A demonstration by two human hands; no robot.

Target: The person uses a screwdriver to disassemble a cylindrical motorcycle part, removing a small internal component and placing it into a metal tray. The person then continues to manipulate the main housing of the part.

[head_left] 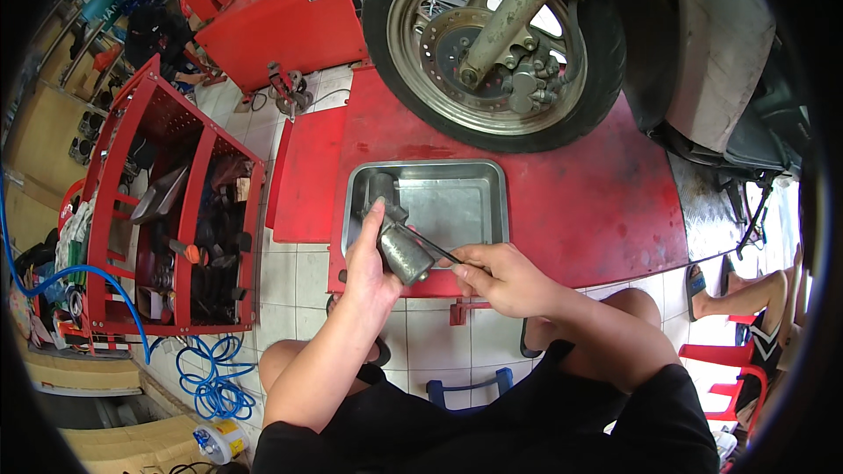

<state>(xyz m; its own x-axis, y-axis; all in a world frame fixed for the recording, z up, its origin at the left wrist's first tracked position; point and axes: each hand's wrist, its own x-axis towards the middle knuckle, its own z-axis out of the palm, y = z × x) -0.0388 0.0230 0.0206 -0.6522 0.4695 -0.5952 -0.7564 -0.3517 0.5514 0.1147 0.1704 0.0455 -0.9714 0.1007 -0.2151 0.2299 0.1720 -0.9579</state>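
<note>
My left hand [370,259] is wrapped around a grey metal cylindrical part [404,252], held tilted over the near left of a metal tray [501,211]. The part has a rounded body with a small boss on its near end. Beyond it a darker grey cylinder [381,186] shows over the tray; I cannot tell whether both are one piece. Between the thumb and fingers of my right hand [505,277] is a thin dark rod [436,247], slanting up to the left. Its far end meets the part's side near the middle. The rod's grip end is hidden in my hand.
The tray sits on a red platform [597,211], under a motorbike's front wheel [384,61]. A red tool cart [189,254] stands left, with a coiled blue hose [215,377] by it. A person's leg [746,296] and a red chair [720,354] are at right.
</note>
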